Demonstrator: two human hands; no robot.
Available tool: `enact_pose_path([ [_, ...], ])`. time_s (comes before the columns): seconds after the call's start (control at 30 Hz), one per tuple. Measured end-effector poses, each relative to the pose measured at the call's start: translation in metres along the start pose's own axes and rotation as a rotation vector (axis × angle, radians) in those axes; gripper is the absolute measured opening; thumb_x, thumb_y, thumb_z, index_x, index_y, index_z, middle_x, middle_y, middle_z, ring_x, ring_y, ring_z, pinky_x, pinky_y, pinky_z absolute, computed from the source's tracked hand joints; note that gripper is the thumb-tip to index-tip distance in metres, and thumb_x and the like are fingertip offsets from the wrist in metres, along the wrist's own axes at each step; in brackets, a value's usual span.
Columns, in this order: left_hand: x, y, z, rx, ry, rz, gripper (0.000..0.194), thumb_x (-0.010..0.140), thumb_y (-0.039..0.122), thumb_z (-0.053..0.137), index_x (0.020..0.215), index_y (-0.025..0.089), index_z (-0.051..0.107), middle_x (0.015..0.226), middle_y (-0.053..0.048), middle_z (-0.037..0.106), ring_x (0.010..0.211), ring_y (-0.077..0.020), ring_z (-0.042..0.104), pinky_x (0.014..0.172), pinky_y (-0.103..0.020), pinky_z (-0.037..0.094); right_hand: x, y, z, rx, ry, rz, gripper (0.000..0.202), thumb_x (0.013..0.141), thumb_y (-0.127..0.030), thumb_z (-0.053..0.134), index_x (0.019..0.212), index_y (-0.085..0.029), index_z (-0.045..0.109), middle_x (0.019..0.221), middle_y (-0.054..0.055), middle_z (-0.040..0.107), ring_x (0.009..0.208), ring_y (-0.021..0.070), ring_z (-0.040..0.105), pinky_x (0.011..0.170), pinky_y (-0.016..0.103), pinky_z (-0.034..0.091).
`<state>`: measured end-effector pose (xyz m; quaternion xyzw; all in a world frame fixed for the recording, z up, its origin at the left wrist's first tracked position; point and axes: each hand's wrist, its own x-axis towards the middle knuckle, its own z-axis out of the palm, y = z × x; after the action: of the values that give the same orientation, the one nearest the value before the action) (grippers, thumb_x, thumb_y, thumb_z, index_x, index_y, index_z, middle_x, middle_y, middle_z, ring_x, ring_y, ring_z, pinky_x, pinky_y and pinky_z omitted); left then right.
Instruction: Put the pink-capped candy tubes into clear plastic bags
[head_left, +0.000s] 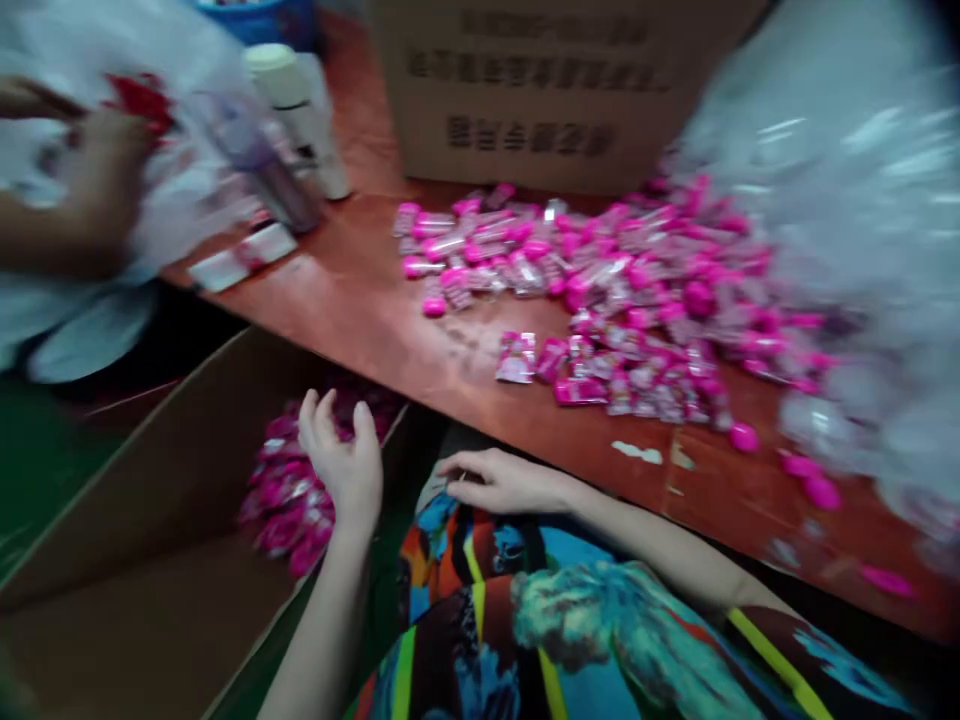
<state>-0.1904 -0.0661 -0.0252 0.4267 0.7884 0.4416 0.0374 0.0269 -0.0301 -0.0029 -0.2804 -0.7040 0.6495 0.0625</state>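
Observation:
My left hand is over the open cardboard box at my left, its fingers spread and nothing visible in them. Below and behind it lies a heap of shiny pink packets inside the box. Close to my lap, in front of the table edge, my right hand has loosely bent fingers with a gap to the thumb; I see nothing held. Across the table spreads a pile of pink-capped clear tubes. Small pink printed sachets lie at its near side, one sachet apart at the left.
A large printed carton stands at the back of the reddish table. Clear plastic bags bulge at the right. At the left are a bottle, a purple tumbler and another person's hands near something red.

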Motion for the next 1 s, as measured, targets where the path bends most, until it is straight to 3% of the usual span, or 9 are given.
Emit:
enact_pose_path([
  [0.1, -0.026, 0.062, 0.048, -0.108, -0.213, 0.503, 0.039, 0.090, 0.028, 0.064, 0.128, 0.019, 0.059, 0.144, -0.017, 0.052, 0.131, -0.0312, 0.050, 0.110, -0.051, 0.040, -0.055, -0.001, -0.029, -0.194, 0.164, -0.003, 0.028, 0.095, -0.032, 0.055, 0.117, -0.023, 0.067, 0.113, 0.007, 0.072, 0.104, 0.0244, 0.068, 0.094, 0.036, 0.052],
  [0.2, -0.051, 0.118, 0.092, -0.180, -0.479, 0.835, 0.046, 0.092, 0.029, 0.062, 0.136, 0.017, 0.054, 0.147, -0.019, 0.050, 0.131, -0.0326, 0.051, 0.105, -0.049, 0.045, -0.104, -0.001, -0.056, -0.279, 0.398, 0.066, 0.022, 0.098, -0.031, 0.049, 0.100, -0.025, 0.070, 0.098, 0.004, 0.071, 0.091, 0.0213, 0.068, 0.086, 0.033, 0.053],
  [0.3, -0.061, 0.154, 0.125, -0.071, -0.625, 0.980, 0.054, 0.091, 0.031, 0.062, 0.141, 0.013, 0.050, 0.154, -0.021, 0.042, 0.138, -0.0364, 0.043, 0.107, -0.051, 0.043, -0.145, 0.015, -0.079, -0.410, 0.745, 0.129, 0.021, 0.098, -0.032, 0.049, 0.094, -0.025, 0.068, 0.090, 0.004, 0.067, 0.085, 0.0214, 0.066, 0.081, 0.035, 0.054],
  [0.4, -0.061, 0.171, 0.150, 0.123, -0.712, 1.002, 0.060, 0.088, 0.029, 0.062, 0.144, 0.011, 0.049, 0.158, -0.021, 0.037, 0.140, -0.0395, 0.039, 0.106, -0.053, 0.042, -0.174, 0.044, -0.100, -0.599, 1.140, 0.215, 0.023, 0.096, -0.032, 0.052, 0.112, -0.022, 0.065, 0.107, 0.011, 0.064, 0.104, 0.0269, 0.062, 0.094, 0.043, 0.051],
  [0.47, -0.063, 0.178, 0.162, 0.198, -0.731, 0.978, 0.059, 0.088, 0.027, 0.059, 0.145, 0.013, 0.050, 0.157, -0.020, 0.040, 0.140, -0.0404, 0.039, 0.102, -0.054, 0.044, -0.183, 0.062, -0.111, -0.733, 1.285, 0.311, 0.035, 0.094, -0.033, 0.054, 0.125, -0.018, 0.061, 0.121, 0.016, 0.060, 0.118, 0.0312, 0.055, 0.104, 0.049, 0.044],
  [0.53, -0.069, 0.183, 0.172, 0.220, -0.726, 0.958, 0.057, 0.089, 0.025, 0.056, 0.144, 0.015, 0.052, 0.154, -0.019, 0.044, 0.139, -0.0408, 0.039, 0.102, -0.056, 0.043, -0.185, 0.071, -0.122, -0.817, 1.278, 0.414, 0.049, 0.092, -0.033, 0.056, 0.138, -0.017, 0.053, 0.134, 0.019, 0.054, 0.128, 0.0335, 0.048, 0.108, 0.053, 0.040],
  [0.63, -0.080, 0.191, 0.180, 0.201, -0.717, 0.965, 0.054, 0.088, 0.020, 0.054, 0.142, 0.016, 0.055, 0.148, -0.018, 0.051, 0.134, -0.0393, 0.044, 0.106, -0.056, 0.040, -0.177, 0.070, -0.135, -0.885, 1.122, 0.508, 0.065, 0.088, -0.027, 0.056, 0.151, -0.018, 0.040, 0.151, 0.019, 0.043, 0.139, 0.0353, 0.037, 0.110, 0.055, 0.036],
  [0.8, -0.082, 0.191, 0.185, 0.158, -0.731, 1.014, 0.050, 0.086, 0.015, 0.053, 0.135, 0.013, 0.060, 0.139, -0.020, 0.056, 0.128, -0.0375, 0.050, 0.102, -0.052, 0.045, -0.164, 0.058, -0.150, -0.964, 0.973, 0.543, 0.058, 0.085, -0.020, 0.056, 0.143, -0.018, 0.052, 0.147, 0.020, 0.046, 0.141, 0.0402, 0.032, 0.109, 0.062, 0.031],
  [1.0, -0.070, 0.184, 0.184, 0.147, -0.730, 1.061, 0.051, 0.086, 0.026, 0.058, 0.137, 0.019, 0.058, 0.153, -0.019, 0.044, 0.144, -0.0427, 0.032, 0.107, -0.063, 0.037, -0.178, 0.061, -0.148, -0.693, 1.093, 0.291, 0.050, 0.081, -0.026, 0.063, 0.130, -0.021, 0.060, 0.136, 0.017, 0.049, 0.132, 0.0341, 0.043, 0.107, 0.053, 0.039],
])
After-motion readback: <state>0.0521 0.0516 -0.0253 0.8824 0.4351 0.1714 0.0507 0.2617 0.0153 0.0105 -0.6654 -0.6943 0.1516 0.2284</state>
